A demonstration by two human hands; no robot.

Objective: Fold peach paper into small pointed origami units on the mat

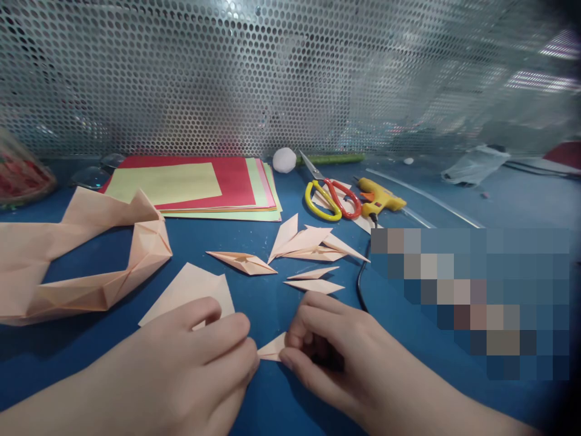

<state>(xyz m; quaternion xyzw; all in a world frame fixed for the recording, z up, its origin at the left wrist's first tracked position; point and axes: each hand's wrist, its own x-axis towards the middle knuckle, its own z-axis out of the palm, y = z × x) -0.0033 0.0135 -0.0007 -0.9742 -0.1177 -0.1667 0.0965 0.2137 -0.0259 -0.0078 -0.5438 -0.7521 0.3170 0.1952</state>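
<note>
Between my two hands is a small folded piece of peach paper [273,349], narrow and pointed. My right hand [333,345] pinches its wider right end between thumb and fingers. My left hand [195,363] is closed at its pointed left end; the fingertips there are partly hidden. Under and behind the left hand lies a flat sheet of peach paper [186,293]. Just beyond my hands are several folded peach paper petals [308,242], and one pointed petal [242,262] lies apart to their left.
A large folded peach paper strip [104,290] curves at left. Behind are stacked coloured papers [172,181], a white ball [284,160], scissors [333,200] with yellow and red handles, and a yellow glue gun [384,195] with a black cord. A perforated metal panel [204,79] borders the back.
</note>
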